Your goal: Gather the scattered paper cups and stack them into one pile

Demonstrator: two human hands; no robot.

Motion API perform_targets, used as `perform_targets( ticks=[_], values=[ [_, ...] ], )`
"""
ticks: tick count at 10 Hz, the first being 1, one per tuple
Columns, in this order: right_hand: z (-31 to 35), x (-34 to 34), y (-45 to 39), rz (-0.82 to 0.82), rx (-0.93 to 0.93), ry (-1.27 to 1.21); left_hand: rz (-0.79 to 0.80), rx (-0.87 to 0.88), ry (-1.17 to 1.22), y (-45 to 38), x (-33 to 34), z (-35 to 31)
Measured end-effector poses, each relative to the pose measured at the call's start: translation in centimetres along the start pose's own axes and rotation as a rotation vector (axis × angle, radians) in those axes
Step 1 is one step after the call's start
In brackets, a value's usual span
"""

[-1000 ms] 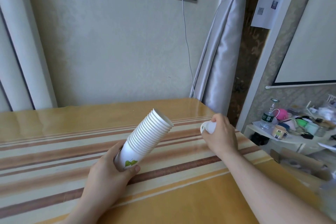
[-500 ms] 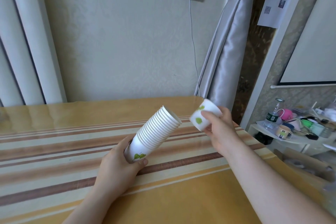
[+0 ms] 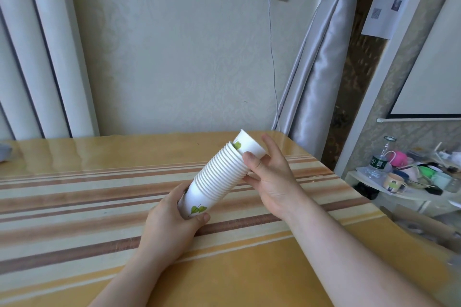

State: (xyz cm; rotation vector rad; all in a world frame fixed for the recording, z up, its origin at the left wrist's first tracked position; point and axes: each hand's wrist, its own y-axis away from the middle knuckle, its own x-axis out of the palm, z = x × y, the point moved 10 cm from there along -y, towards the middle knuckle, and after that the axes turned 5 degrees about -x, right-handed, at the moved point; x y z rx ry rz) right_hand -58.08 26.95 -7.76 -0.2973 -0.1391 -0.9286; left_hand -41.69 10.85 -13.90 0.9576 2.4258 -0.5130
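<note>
Above the middle of the tabletop [image 3: 74, 207] our left hand [image 3: 172, 224] grips the tilted stack [image 3: 217, 182] at its base, while our right hand's [image 3: 269, 177] fingers [image 3: 250, 158] pinch a last cup [image 3: 249, 144], seemingly half seated. No loose cups show; the right edge lies near, with room leftward.

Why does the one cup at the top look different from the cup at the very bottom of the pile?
The top cup sticks well out of the stack, with only its base inside; the bottom cup has all the others nested in it. The right hand touches the top cup with its fingers; the left hand wraps the bottom cup. Both are white paper cups with green leaf prints, tilted the same way.
</note>
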Motion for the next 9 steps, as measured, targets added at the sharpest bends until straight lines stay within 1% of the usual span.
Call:
perform_targets(
  ticks=[2,3,4,5,6,7,8,9],
  values=[
    [-5.1,4.6,2.0,0.249,0.061,0.316,-0.003,-0.026,0.118,0.2,-0.2,0.1],
    [-6.8,6.8,2.4,0.238,0.015,0.446,-0.028,-0.04,0.126,0.2,-0.4,0.3],
    [-7.0,8.0,2.1,0.202,-0.043,0.544,-0.078,-0.075,0.146,0.1,-0.9,0.9],
    [-7.5,8.3,1.8,0.181,-0.049,0.601,-0.089,-0.101,0.146,-0.1,-1.2,1.1],
    [-8.9,8.2,1.9,0.171,-0.001,0.637,-0.102,-0.058,0.055,-0.4,-1.1,1.3],
    [-9.4,8.2,2.1,0.186,0.019,0.668,-0.084,-0.06,0.019,-0.6,-1.0,1.8],
    [-9.5,8.5,2.1,0.222,0.024,0.716,-0.068,-0.077,-0.142,-0.9,-0.5,2.4],
    [-8.9,8.7,3.4,0.279,-0.01,0.731,-0.028,-0.065,-0.24,-0.1,0.0,2.3]
  ],
)
